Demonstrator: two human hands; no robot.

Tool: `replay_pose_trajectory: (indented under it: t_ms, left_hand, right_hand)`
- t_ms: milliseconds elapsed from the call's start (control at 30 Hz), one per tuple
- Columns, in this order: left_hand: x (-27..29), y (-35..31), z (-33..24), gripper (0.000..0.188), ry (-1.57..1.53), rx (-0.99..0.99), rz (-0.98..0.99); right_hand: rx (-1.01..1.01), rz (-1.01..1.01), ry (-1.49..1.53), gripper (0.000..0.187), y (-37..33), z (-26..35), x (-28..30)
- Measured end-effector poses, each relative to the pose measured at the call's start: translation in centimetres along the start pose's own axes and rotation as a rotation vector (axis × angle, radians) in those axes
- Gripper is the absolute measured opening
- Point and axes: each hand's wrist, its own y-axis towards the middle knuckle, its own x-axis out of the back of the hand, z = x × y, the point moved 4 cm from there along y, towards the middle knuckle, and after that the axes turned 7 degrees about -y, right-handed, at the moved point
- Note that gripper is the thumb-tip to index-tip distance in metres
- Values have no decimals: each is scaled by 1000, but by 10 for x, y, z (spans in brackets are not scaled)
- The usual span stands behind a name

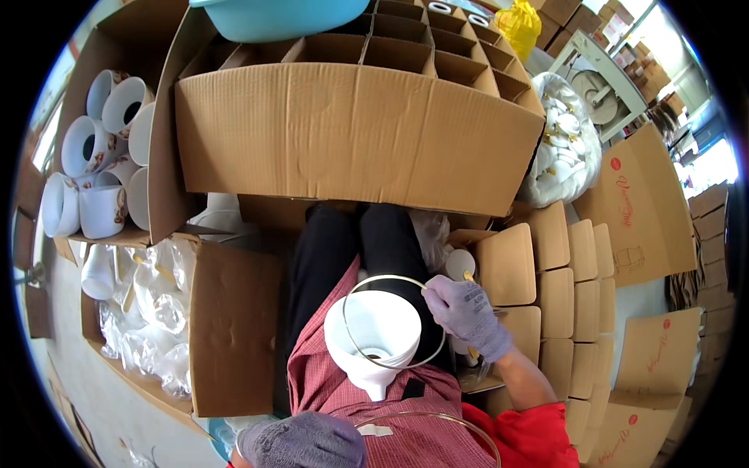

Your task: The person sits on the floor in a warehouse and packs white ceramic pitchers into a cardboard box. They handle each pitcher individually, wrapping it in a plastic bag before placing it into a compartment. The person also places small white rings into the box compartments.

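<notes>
White funnel-shaped part (367, 331); pale gold ring (388, 277) over it. Right of it: right hand (470, 316) gloved lilac-grey, red sleeve (519, 437). Below-left: left hand (303, 441) gloved grey-purple. Under it: red checked apron (316, 374). Beyond it: black trousers (324, 242), brown carton (359, 132), light-blue basin (281, 17). Far left: white containers (103, 210), brownish motifs.

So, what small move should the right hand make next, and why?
Probably ease the right hand slightly left: in this view, the thin metal ring it grips sits off-centre, reaching past the right edge of the white funnel-shaped part.
</notes>
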Motion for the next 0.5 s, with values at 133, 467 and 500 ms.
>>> replay_pose_trajectory:
  t_ms: [133, 467, 500]
  left_hand:
    - [12, 11, 12, 11, -223, -116, 115]
    - [30, -89, 104, 40, 793, 766, -842]
    - [31, -90, 105, 40, 803, 767, -846]
  right_hand:
    - [27, -9, -112, 12, 1, 14, -14]
    - [16, 19, -235, 16, 0, 29, -22]
    - [22, 16, -228, 15, 0, 29, -23]
